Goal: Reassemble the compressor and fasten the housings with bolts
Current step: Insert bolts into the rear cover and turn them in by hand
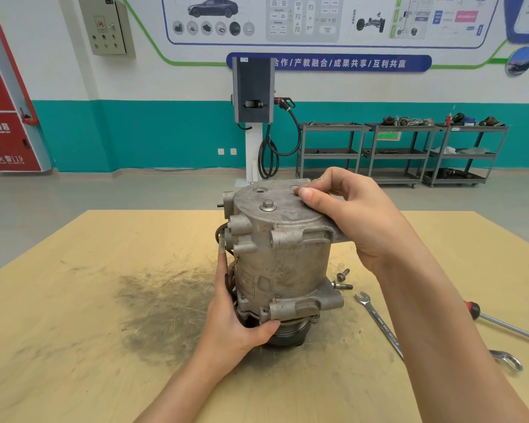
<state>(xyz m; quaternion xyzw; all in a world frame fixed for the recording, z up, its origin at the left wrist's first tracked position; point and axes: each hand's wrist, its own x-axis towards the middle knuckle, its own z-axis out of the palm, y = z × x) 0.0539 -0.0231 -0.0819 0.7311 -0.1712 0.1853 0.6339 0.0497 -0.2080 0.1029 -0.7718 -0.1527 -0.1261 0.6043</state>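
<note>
Seating: the top housing [275,209] sits on the compressor [283,264], which stands upright on its pulley end near the middle of the wooden table [74,300].
Right hand: the right hand [358,215] lies over the far right edge of the top housing, thumb pressed flat on its face and fingers curled round the rim, gripping it.
Left hand: the left hand [235,315] grips the compressor low on its left side, thumb hooked under the bottom flange, fingers wrapped round the back where the wires hang.
Step in hand: by my reading, lining up the housings so the bolt holes match; one bolt head [268,205] already shows on the top face.
Loose bolts: two bolts [342,279] lie on the table just right of the compressor's base, not yet fitted.
Tools: a wrench [379,322] lies beyond the bolts, and a screwdriver [501,323] with a red and black handle further right.
Next move: probably calls for one hand holding the body steady while the other takes a bolt, starts it straight in a hole, then tightens with the wrench.
</note>
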